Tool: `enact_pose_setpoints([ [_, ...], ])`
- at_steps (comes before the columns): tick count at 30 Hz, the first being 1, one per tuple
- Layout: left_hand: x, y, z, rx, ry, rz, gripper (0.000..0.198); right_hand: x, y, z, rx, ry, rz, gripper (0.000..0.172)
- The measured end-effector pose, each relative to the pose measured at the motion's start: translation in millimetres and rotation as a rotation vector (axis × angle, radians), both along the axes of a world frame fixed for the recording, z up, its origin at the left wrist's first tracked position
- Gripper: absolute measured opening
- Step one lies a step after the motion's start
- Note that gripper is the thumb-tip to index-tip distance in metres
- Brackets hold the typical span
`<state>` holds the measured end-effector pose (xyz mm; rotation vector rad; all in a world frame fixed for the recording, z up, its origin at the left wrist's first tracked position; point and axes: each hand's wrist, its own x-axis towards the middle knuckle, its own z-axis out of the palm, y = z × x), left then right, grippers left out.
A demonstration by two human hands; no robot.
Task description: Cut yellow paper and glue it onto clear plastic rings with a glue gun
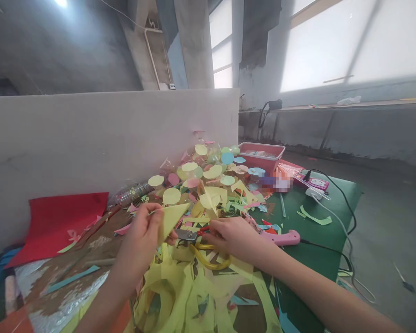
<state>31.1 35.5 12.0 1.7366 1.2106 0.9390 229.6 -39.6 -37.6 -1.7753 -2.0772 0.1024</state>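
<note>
My left hand (pixel 148 229) pinches a folded piece of yellow paper (pixel 173 217) that tapers to a point at its upper right. Scissors (pixel 190 235) with metal blades and red and yellow handles are in my right hand (pixel 230 235); its fingers wrap the red handle, and the yellow loop hangs below. The blades reach toward the paper's lower edge near my left fingertips; whether they touch it I cannot tell. Beneath both hands lies a heap of yellow paper scraps (pixel 180 282). Just beyond are several round paper discs (pixel 171 196) in yellow, pink, green and blue.
A pink glue gun (pixel 284 238) with a black cord lies to the right on the green table (pixel 319 249). Behind stands a pink basket (pixel 263 159). Red sheet (pixel 69 222) lies at left, against a white partition (pixel 107 138). Cables hang over the right edge.
</note>
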Motion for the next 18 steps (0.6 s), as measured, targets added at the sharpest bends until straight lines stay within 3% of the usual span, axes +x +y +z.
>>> enact_pose_setpoints([
  [2,4.1,3.2,-12.3,-0.042,-0.002,-0.144,0.034,-3.8,-0.5,-5.1,-0.002,-0.132,0.000,0.030],
  [5,5.2,7.7,-21.8,-0.053,0.023,-0.222,0.032,-7.5,-1.1,-10.7,-0.033,-0.262,0.024,0.033],
  [8,2.1,9.4,-20.1,-0.046,0.053,-0.209,0.031,-10.0,-0.8,-12.9,-0.064,-0.335,0.052,0.031],
  [13,-2.2,7.9,-8.3,-0.006,0.150,-0.183,0.028,-11.8,0.5,-19.5,0.035,-0.458,0.129,0.018],
  [18,-0.8,8.3,-6.8,0.021,0.106,-0.140,0.030,-11.3,-0.9,-26.0,0.044,-0.586,0.195,0.004],
])
